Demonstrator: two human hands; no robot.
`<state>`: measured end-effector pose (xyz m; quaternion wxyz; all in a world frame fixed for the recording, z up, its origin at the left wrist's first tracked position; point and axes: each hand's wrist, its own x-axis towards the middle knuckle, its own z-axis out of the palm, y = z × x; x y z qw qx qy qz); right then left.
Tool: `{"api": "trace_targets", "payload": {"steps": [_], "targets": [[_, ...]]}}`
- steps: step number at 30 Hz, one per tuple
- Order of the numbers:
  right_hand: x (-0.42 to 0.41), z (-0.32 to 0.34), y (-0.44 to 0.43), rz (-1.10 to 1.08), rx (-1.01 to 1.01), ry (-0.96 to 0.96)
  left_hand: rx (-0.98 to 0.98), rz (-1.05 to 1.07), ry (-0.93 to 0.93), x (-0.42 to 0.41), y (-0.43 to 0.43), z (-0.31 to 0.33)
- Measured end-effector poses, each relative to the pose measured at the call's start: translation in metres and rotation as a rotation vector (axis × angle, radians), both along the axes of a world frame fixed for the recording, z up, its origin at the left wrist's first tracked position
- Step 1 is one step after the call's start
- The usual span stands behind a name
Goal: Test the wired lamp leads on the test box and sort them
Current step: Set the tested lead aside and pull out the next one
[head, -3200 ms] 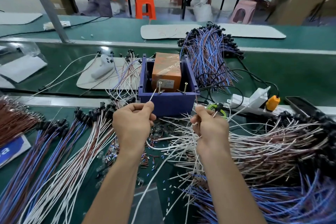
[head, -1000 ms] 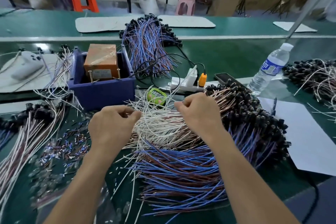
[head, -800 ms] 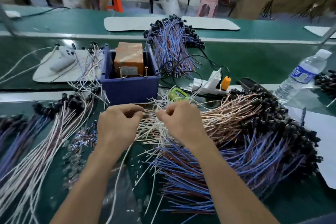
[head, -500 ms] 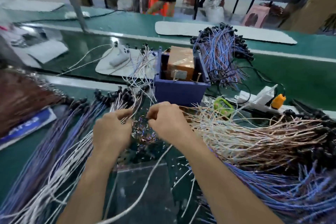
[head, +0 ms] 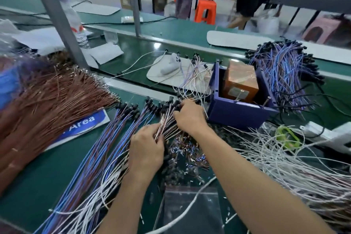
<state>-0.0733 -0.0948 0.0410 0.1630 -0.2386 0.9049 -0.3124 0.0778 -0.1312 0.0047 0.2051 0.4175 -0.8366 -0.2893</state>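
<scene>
Now, the green tabletop (head: 38, 176) is buried in wire. A wide fan of sorted leads (head: 106, 150) spreads left of centre, and the purple test box (head: 237, 114) sits just beyond its right edge. There the left hand (head: 146, 150) grasps a thin white-and-brown bundle (head: 165, 121) mid-length, and the right hand (head: 190, 118) curls round it near the black lamp ends (head: 171, 101). The danger is that loose strands snag neighbours, and one quick pull could drag sorted colours together.
</scene>
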Motion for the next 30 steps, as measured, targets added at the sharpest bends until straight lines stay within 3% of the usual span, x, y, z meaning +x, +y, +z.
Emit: {"api": "trace_targets", "payload": {"steps": [6,12,16,19,22,25,28,30], "targets": [[0.008,0.003,0.01,0.055,-0.028,0.247,0.007,0.002,0.021,-0.001,0.001,-0.001],[0.013,0.004,0.005,0.12,-0.045,0.18,0.017,-0.007,0.034,0.001,0.0,-0.002],[0.015,0.008,0.008,0.142,0.157,0.408,0.041,0.0,0.025,0.001,0.001,0.0],[0.013,0.018,0.019,0.258,0.14,0.519,0.043,-0.004,0.02,0.002,0.001,0.0],[0.008,0.03,0.039,0.311,-0.009,0.398,0.001,-0.047,0.03,0.004,-0.002,-0.002],[0.006,0.044,0.069,0.185,-0.196,0.194,-0.015,-0.026,0.035,0.003,-0.002,-0.001],[0.013,0.054,0.099,-0.013,-0.587,-0.093,-0.044,0.003,0.014,0.002,0.003,0.001],[0.02,0.057,0.114,-0.112,-0.833,-0.281,-0.165,-0.052,0.017,0.002,0.011,0.007]]}}
